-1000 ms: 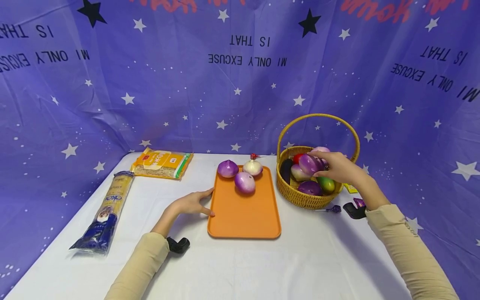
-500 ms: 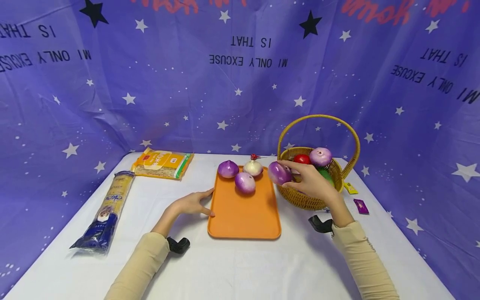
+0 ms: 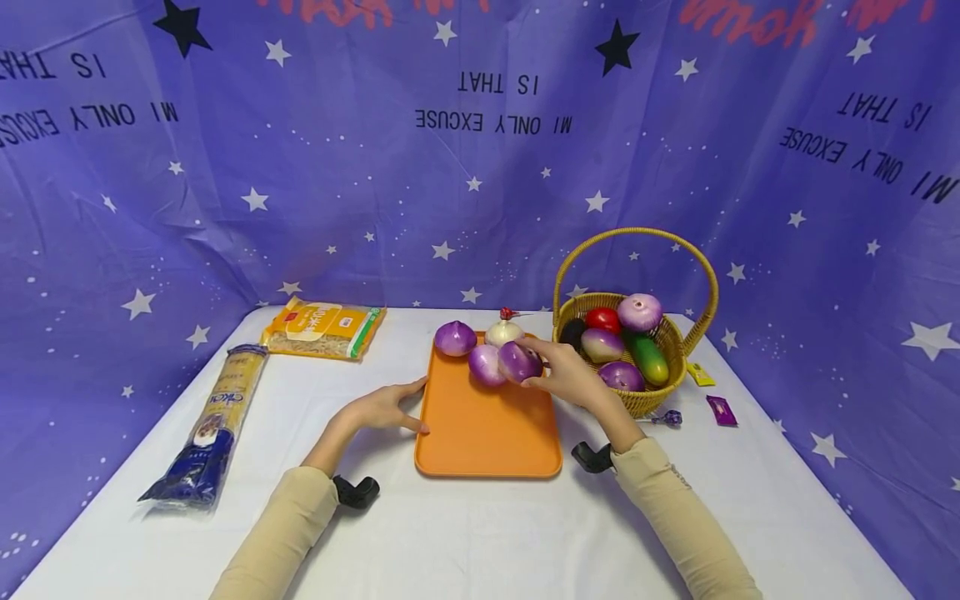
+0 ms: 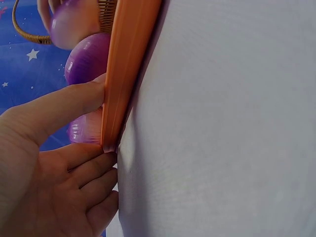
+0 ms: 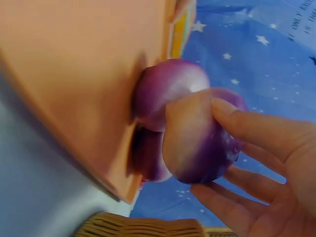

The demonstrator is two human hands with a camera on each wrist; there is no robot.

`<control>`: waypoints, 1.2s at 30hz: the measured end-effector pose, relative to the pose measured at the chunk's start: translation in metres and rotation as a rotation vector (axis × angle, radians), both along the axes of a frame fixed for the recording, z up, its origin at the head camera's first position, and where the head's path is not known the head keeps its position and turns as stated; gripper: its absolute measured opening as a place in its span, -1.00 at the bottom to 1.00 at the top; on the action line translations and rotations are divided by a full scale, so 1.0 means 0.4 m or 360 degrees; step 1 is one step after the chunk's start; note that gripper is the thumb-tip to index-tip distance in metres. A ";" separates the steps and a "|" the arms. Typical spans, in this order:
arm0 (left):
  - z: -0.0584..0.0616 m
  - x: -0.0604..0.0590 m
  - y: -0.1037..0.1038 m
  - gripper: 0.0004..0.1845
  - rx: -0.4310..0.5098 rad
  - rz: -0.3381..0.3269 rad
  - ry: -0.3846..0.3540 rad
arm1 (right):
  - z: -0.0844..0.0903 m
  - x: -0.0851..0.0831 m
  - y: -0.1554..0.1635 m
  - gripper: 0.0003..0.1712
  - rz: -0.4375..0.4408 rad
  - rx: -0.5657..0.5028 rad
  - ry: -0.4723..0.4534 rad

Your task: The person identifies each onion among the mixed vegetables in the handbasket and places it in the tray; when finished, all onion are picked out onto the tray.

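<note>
My right hand (image 3: 566,372) pinches a purple onion (image 3: 520,362) between thumb and fingers, over the upper right part of the orange tray (image 3: 487,442). In the right wrist view the held onion (image 5: 197,143) overlaps another onion behind it; whether they touch I cannot tell. A purple-and-white onion (image 3: 486,365), a purple onion (image 3: 455,338) and a whitish onion (image 3: 504,332) lie at the tray's far end. My left hand (image 3: 382,407) touches the tray's left edge with thumb and fingers spread; in the left wrist view the thumb lies against its orange rim (image 4: 126,64).
A wicker basket (image 3: 630,406) with a tall handle stands right of the tray, holding a tomato (image 3: 603,319), a cucumber (image 3: 647,358) and several onions. Wrapped candies lie near it. At left are a yellow bag (image 3: 322,329) and a long blue-and-gold packet (image 3: 212,429).
My right hand has lifted the purple onion out of the basket and carried it left over the tray. The left hand has stayed at the tray's edge.
</note>
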State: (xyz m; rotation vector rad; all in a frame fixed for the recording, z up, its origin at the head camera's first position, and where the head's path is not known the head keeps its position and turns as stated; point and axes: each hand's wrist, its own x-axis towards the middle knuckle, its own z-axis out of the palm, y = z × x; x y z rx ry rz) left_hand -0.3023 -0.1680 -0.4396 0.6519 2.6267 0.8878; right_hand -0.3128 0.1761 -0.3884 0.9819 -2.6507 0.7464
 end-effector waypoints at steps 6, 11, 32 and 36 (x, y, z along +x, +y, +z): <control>0.001 0.002 0.001 0.06 -0.0013 0.0008 -0.0015 | -0.036 -0.021 -0.011 -0.27 -0.0065 0.0023 -0.0049; 0.003 0.004 0.001 0.06 -0.0012 0.0011 -0.0004 | -0.056 -0.036 -0.022 -0.27 -0.0102 0.0048 -0.0033; 0.002 0.005 0.002 0.07 -0.0011 0.0007 -0.0011 | -0.035 -0.021 -0.009 -0.23 -0.0095 0.0122 -0.0050; 0.004 0.006 0.000 0.07 -0.0013 -0.0002 -0.0006 | -0.001 0.006 0.015 -0.24 -0.0057 0.0131 -0.0037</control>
